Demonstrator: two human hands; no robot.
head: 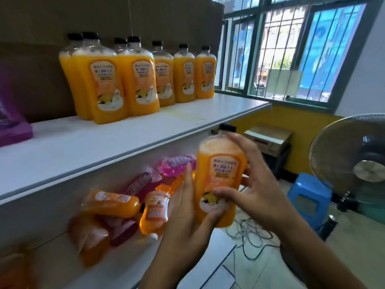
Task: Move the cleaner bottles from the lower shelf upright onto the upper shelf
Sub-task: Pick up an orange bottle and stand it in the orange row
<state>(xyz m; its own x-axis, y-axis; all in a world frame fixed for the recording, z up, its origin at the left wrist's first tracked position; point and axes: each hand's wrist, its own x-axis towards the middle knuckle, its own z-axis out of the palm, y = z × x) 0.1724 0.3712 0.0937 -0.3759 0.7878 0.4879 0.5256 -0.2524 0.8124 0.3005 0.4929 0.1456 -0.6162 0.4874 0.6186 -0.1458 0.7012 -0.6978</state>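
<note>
An orange cleaner bottle (219, 163) with a black cap is upright in the air in front of the shelves, below the upper shelf's edge. My left hand (187, 215) cups its lower left side and bottom. My right hand (252, 184) wraps its right side, thumb across the label. Several orange bottles (133, 78) stand upright in a row on the white upper shelf (83, 147). On the lower shelf (62, 265) several orange and pink bottles (116, 203) lie on their sides in a heap.
A purple object (12, 126) sits at the upper shelf's left end. To the right stand a fan (354, 159), a blue stool (308, 197), a cardboard box (268, 136) and loose cables (250, 234) on the floor. A barred window (291, 49) lies behind.
</note>
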